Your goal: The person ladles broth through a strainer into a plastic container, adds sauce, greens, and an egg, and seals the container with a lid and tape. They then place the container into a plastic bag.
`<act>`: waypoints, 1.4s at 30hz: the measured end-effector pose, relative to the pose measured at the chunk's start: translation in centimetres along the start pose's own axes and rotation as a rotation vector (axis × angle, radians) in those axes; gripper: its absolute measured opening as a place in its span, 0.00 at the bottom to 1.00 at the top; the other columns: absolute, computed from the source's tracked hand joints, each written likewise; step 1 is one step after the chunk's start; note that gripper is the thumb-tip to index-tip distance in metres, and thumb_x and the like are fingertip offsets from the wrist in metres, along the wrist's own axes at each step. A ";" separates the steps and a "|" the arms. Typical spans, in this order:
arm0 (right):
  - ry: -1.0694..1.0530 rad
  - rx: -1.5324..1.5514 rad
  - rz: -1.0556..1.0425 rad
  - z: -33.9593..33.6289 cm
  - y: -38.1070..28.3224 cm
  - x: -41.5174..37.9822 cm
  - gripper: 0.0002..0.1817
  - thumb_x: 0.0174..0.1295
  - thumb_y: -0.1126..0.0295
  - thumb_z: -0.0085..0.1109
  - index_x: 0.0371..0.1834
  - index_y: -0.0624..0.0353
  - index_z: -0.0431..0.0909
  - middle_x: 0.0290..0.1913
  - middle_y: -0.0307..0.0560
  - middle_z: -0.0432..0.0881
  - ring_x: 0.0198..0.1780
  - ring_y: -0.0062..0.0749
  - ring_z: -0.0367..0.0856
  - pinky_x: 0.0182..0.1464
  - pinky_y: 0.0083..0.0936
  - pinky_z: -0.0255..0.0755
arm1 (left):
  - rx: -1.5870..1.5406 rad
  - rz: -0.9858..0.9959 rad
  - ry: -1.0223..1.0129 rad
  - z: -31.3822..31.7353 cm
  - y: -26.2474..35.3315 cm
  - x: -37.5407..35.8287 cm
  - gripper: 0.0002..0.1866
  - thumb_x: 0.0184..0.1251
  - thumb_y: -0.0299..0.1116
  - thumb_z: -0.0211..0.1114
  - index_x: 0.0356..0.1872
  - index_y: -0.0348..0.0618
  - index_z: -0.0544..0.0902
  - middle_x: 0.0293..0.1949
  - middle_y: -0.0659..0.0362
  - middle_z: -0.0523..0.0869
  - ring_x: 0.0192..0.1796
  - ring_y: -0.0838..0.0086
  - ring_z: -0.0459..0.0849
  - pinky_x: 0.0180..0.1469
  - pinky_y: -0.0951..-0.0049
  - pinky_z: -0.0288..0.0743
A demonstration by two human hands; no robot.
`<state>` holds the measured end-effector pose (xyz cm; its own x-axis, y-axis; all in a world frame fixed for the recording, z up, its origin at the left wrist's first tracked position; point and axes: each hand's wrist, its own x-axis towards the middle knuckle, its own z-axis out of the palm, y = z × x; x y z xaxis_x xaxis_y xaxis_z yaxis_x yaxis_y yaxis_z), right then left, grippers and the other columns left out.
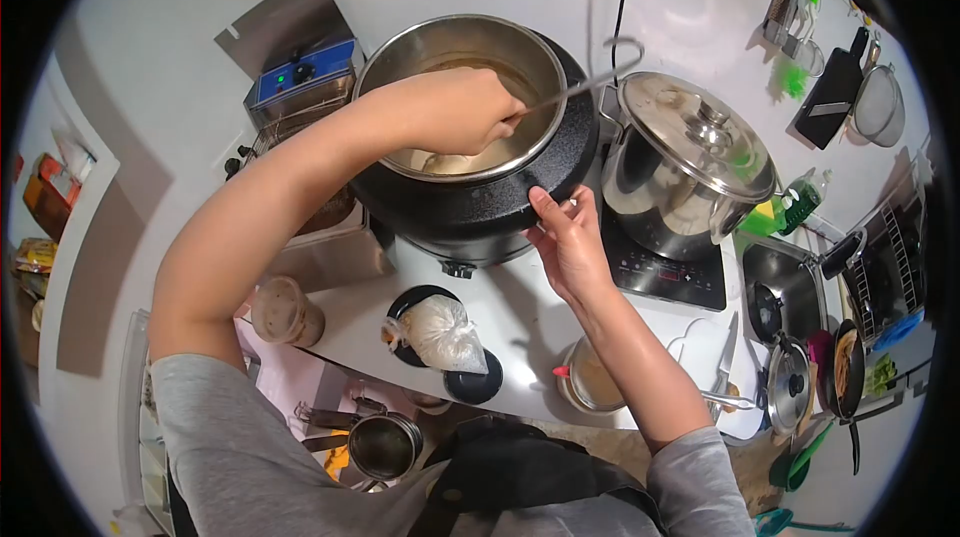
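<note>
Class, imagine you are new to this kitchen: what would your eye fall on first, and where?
First, the big black cooker at upper centre, with the left hand over its opening, holding a hook-ended metal utensil. Next, the shiny lidded pot just right of it, then the knotted plastic bag on the white counter below.

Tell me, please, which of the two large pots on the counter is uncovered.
The steel inner pot in the black cooker; the stockpot on the induction cooktop is lidded.

No readable text; cooktop panel point(668, 276) markings too small.
</note>
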<state>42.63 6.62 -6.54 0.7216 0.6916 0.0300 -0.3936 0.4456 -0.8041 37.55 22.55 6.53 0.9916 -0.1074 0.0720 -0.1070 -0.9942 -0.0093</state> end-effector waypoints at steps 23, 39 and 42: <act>-0.106 -0.008 0.027 0.1 -2.1 5.2 0.09 0.60 0.68 0.62 0.27 0.57 0.72 0.26 0.39 0.79 0.28 0.23 0.78 0.30 0.22 0.74 | -0.237 -0.359 0.582 -7.2 -2.5 -2.1 0.15 0.68 0.37 0.52 0.38 0.34 0.79 0.24 0.58 0.83 0.28 0.77 0.83 0.38 0.76 0.77; 0.110 -0.350 0.026 -2.2 -2.9 6.2 0.28 0.59 0.65 0.62 0.56 0.68 0.61 0.44 0.50 0.71 0.30 0.31 0.76 0.40 0.30 0.78 | -0.343 -0.713 0.894 -10.9 -7.4 -1.4 0.14 0.68 0.33 0.49 0.31 0.33 0.78 0.22 0.56 0.82 0.23 0.74 0.81 0.25 0.75 0.76; -0.068 -0.367 -0.071 -5.2 -4.9 -0.9 0.24 0.62 0.63 0.57 0.55 0.66 0.63 0.41 0.47 0.74 0.32 0.27 0.75 0.42 0.25 0.74 | -0.200 -0.580 0.897 -13.1 -4.5 -2.7 0.11 0.64 0.28 0.54 0.34 0.28 0.78 0.29 0.48 0.83 0.24 0.67 0.81 0.28 0.65 0.78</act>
<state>46.87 0.89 -5.76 0.6955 0.7080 0.1224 -0.1051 0.2688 -0.9574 34.45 27.32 19.47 0.4897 0.4974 0.7161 0.2698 -0.8675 0.4180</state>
